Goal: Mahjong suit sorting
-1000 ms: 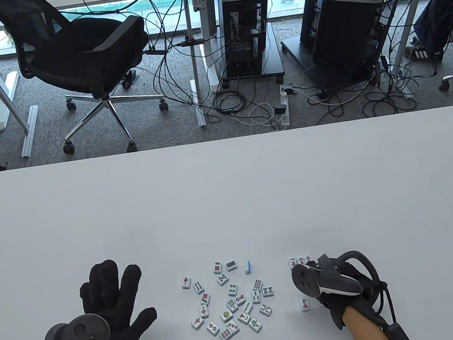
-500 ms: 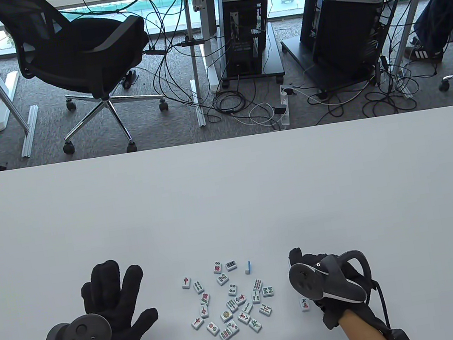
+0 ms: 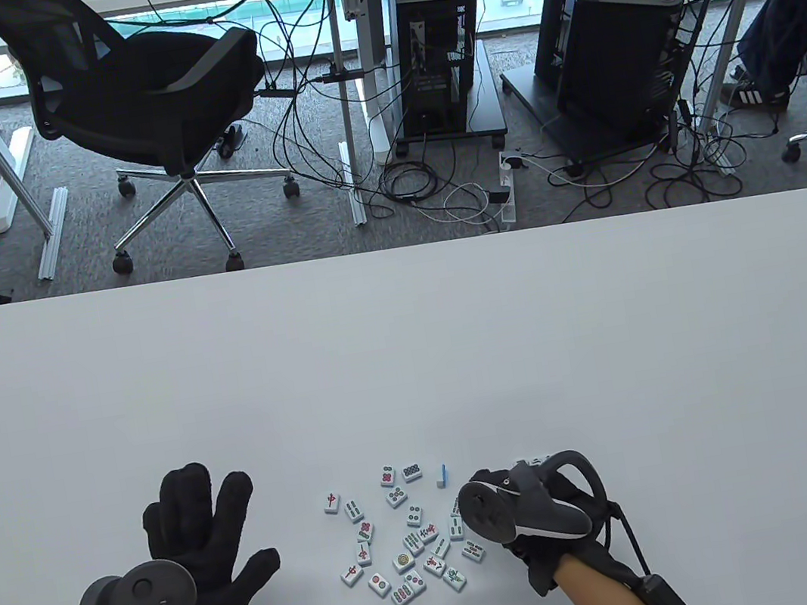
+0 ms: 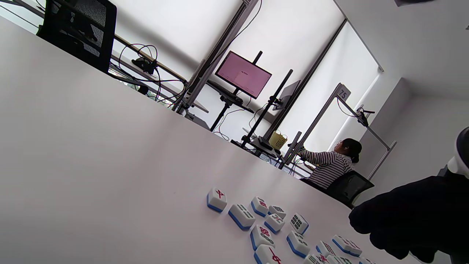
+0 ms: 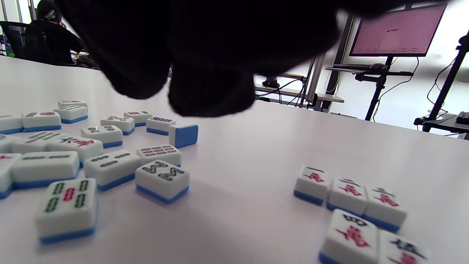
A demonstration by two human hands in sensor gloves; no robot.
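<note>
The white table point(image 3: 413, 362) fills the lower half of the table view, with a black office chair point(image 3: 143, 106), computer towers point(image 3: 435, 45) and tangled cables point(image 3: 432, 191) on the floor in the upper half. At lower left the left hand point(image 3: 198, 549) lies flat with fingers spread, grasping nothing, while at lower centre the right hand point(image 3: 529, 512) hangs over the right edge of the loose mahjong tiles point(image 3: 403, 540), its tracker point(image 3: 513, 511) hiding the fingers, so I cannot tell whether it grasps anything. In the right wrist view 5 sorted character tiles point(image 5: 351, 205) sit touching in 2 short rows at lower right, apart from the pile, and 1 blue-backed tile point(image 5: 184, 135) stands on edge at centre left.
</note>
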